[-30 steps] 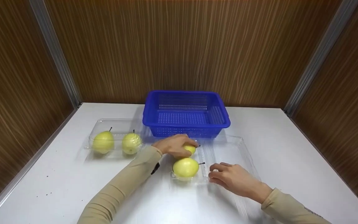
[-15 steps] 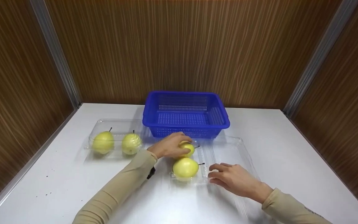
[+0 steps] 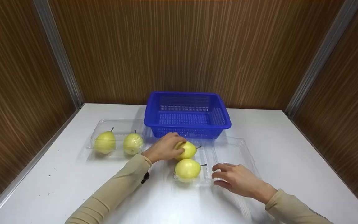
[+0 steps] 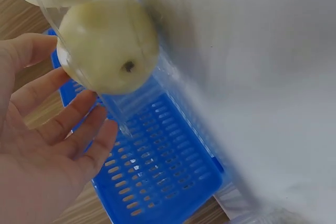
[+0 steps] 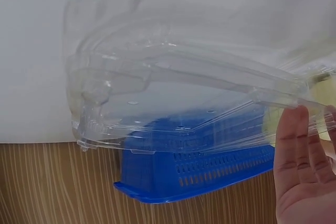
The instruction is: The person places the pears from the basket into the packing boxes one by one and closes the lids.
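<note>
A clear plastic clamshell box (image 3: 205, 177) lies unfolded at the centre, holding two yellow-green pears. My left hand (image 3: 165, 148) is beside the rear pear (image 3: 189, 151), thumb and fingers spread around its left side. In the left wrist view, the fingers of the left hand (image 4: 58, 129) are loosely extended next to a pear (image 4: 113, 45), without a grip. Closer to me lies the front pear (image 3: 187, 169). My right hand (image 3: 239, 181) rests at the box's hinge side; its fairly straight fingers touch the clear lid (image 5: 199, 77) in the right wrist view.
A blue plastic basket (image 3: 186, 127) stands behind the box near the wooden wall (image 3: 179, 46). At the left, another clear box (image 3: 120, 123) contains two pears (image 3: 105, 142). White tabletop (image 3: 291, 149) extends to the right.
My left hand has drawn back to the left from the rear pear, exposing more of it. The right hand stays nearly in place.
</note>
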Action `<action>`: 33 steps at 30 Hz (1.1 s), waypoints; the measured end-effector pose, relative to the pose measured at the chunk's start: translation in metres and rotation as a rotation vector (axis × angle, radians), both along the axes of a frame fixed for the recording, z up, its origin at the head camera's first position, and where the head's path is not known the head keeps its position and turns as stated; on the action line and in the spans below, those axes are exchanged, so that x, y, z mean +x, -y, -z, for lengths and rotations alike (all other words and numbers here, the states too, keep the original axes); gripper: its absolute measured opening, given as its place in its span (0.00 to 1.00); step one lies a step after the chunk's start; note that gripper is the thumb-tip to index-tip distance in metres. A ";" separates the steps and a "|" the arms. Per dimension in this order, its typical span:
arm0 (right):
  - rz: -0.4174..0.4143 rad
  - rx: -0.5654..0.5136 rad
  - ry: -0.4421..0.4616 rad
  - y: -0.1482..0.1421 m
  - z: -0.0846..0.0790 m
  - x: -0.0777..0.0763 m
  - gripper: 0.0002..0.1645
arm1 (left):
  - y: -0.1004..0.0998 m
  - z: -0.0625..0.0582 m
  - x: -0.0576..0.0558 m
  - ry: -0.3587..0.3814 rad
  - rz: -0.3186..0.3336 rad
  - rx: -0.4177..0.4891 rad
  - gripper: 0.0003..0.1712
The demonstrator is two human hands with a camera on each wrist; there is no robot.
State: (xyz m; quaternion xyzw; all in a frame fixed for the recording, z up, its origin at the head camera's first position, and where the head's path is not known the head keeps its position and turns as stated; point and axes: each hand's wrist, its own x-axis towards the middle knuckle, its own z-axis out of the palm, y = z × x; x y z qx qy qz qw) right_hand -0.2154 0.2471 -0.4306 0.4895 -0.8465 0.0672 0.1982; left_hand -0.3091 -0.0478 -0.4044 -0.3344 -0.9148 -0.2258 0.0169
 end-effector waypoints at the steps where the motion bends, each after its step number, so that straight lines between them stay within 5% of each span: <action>1: -0.007 -0.008 -0.005 -0.001 0.001 0.000 0.07 | 0.001 0.001 -0.001 0.002 -0.008 0.000 0.23; 7: -0.025 -0.031 0.040 -0.005 0.002 0.002 0.06 | 0.006 0.003 -0.002 0.120 -0.079 -0.043 0.32; 15: -0.031 -0.035 0.103 -0.012 -0.002 0.007 0.07 | 0.005 0.006 0.000 0.208 -0.064 -0.025 0.39; 22: 0.041 -0.189 0.362 -0.025 -0.010 0.003 0.08 | 0.003 0.011 0.003 0.187 -0.032 0.019 0.40; 27: 0.198 -0.188 0.327 -0.048 -0.015 -0.010 0.09 | 0.002 0.014 0.004 0.145 -0.025 0.014 0.40; 33: 0.531 -0.113 0.355 -0.083 -0.019 -0.018 0.20 | -0.002 0.015 0.005 0.122 -0.008 -0.005 0.40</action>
